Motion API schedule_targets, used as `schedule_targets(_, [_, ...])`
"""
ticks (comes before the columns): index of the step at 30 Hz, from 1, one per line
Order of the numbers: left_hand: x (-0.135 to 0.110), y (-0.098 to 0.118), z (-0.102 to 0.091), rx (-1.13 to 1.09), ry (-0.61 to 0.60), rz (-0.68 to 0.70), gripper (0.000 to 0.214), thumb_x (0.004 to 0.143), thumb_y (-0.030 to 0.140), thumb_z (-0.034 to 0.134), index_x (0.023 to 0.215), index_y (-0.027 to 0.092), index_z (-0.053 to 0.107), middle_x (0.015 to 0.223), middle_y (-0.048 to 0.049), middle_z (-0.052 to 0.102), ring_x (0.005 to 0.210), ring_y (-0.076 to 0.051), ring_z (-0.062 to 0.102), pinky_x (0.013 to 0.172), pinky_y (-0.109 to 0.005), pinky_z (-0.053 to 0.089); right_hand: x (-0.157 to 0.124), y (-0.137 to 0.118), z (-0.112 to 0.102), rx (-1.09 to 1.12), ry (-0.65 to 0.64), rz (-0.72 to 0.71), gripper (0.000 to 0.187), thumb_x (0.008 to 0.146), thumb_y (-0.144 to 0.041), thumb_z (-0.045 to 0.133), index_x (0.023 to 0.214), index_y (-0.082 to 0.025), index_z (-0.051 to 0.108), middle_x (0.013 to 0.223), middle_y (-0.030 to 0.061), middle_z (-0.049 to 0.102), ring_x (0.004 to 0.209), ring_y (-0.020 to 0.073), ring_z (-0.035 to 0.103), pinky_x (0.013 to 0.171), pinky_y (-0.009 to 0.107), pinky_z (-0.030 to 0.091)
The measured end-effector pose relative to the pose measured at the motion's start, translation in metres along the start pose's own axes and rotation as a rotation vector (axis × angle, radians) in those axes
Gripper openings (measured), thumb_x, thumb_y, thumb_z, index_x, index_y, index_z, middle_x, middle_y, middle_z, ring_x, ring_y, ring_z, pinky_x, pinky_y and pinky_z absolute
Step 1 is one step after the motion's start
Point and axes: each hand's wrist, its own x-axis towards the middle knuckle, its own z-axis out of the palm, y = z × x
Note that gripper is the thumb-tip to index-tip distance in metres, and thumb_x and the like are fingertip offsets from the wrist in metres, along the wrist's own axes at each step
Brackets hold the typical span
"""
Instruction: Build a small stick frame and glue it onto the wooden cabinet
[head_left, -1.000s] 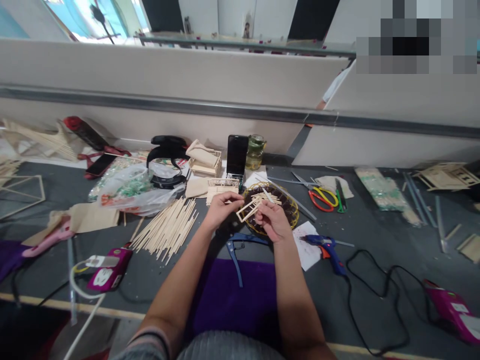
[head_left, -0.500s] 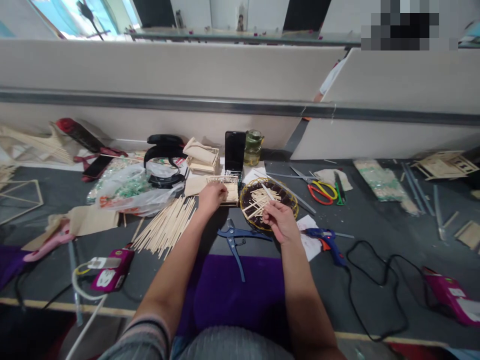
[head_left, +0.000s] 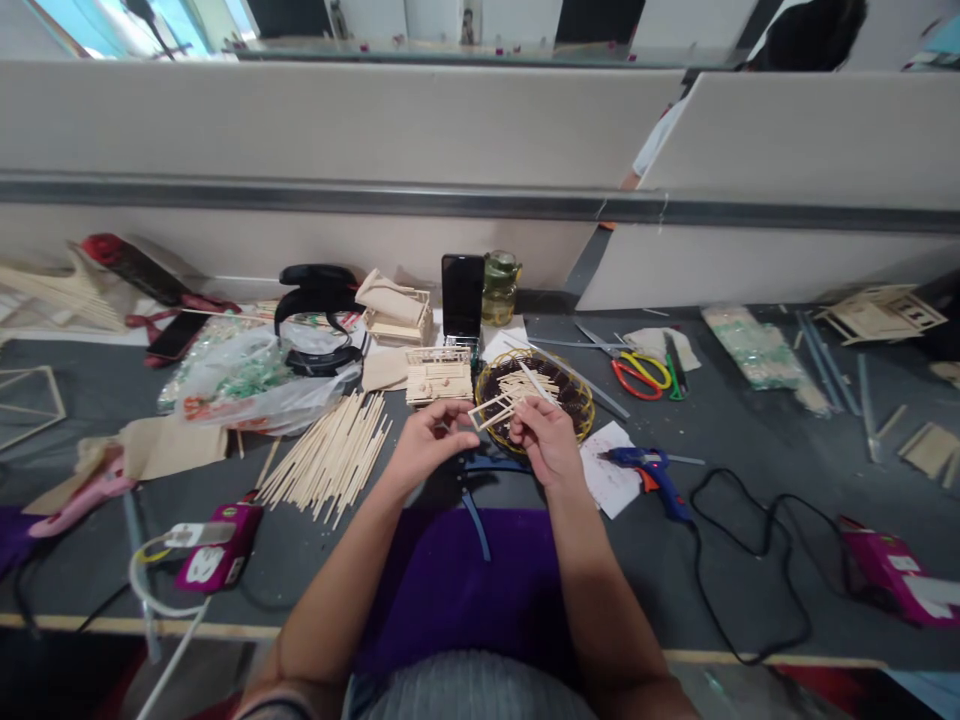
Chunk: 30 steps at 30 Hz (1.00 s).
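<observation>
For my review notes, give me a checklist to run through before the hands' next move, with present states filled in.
1. Stick frame held: ok, pinched in the right hand.
2. Left hand touching the frame: cannot tell; it is close to its near end.
3. Blue cutter fully visible: not ok, partly hidden by the hands.
4. Glue gun clear of both hands: ok, lying to the right.
5. Glue gun hot: cannot tell.
6. Scissors clear of both hands: ok.

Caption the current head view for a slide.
Right hand holds a small stick frame near a woven basket, left hand close to the frame's other end.
</observation>
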Motion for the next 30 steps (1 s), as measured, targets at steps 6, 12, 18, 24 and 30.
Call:
schedule_targets(6, [-0.007,-0.011,0.014,-0.090,0.040,-0.013,0.031,0.063,0.035,0.082,0.079,0.015,0.065,0.070,0.0012,0.060,0.063,-0.009,0.051,0.063,-0.022,0.042,-0.001,0.006,0.002,0.007,0.035,-0.018,0.024,0.059,-0.030,0.082,0.064,-0.017,0.062,0.051,-0.0061,0.054,0.045,0.0051,0.046,0.042,0.016,0.039])
schedule_targets(12, [-0.008,-0.014,0.019,-0.078,0.094,0.005,0.025,0.072,0.037,0.076,0.075,0.015,0.065,0.068,0.0016,0.058,0.057,-0.007,0.045,0.055,-0.020,0.037,-0.003,0.006,0.003,-0.026,0.037,-0.027,0.024,0.060,-0.032,0.081,0.066,-0.016,0.064,0.051,-0.0061,0.053,0.046,0.0051,0.046,0.042,0.016,0.039])
schedule_targets(18, [-0.008,-0.014,0.020,-0.134,0.115,-0.030,0.025,0.072,0.038,0.076,0.073,0.015,0.066,0.066,0.0016,0.059,0.052,-0.007,0.046,0.051,-0.020,0.040,-0.004,0.006,0.003,-0.087,0.042,-0.030,0.026,0.061,-0.036,0.080,0.065,-0.017,0.063,0.051,-0.0056,0.054,0.045,0.0056,0.047,0.041,0.017,0.039])
schedule_targets(24, [-0.010,-0.011,0.022,-0.168,0.172,-0.063,0.026,0.068,0.039,0.078,0.070,0.015,0.068,0.059,0.0025,0.058,0.048,-0.007,0.049,0.049,-0.020,0.044,-0.005,0.005,0.001,-0.109,0.022,-0.034,0.027,0.061,-0.036,0.081,0.064,-0.017,0.064,0.050,-0.0054,0.055,0.046,0.0056,0.048,0.042,0.016,0.041])
schedule_targets(30, [-0.011,-0.006,0.025,-0.147,0.213,-0.064,0.027,0.066,0.039,0.078,0.067,0.015,0.067,0.060,0.0022,0.059,0.048,-0.007,0.050,0.049,-0.020,0.045,-0.006,0.005,-0.002,-0.122,-0.003,-0.019,0.024,0.061,-0.034,0.082,0.068,-0.017,0.066,0.052,-0.0055,0.057,0.046,0.0058,0.049,0.044,0.017,0.043])
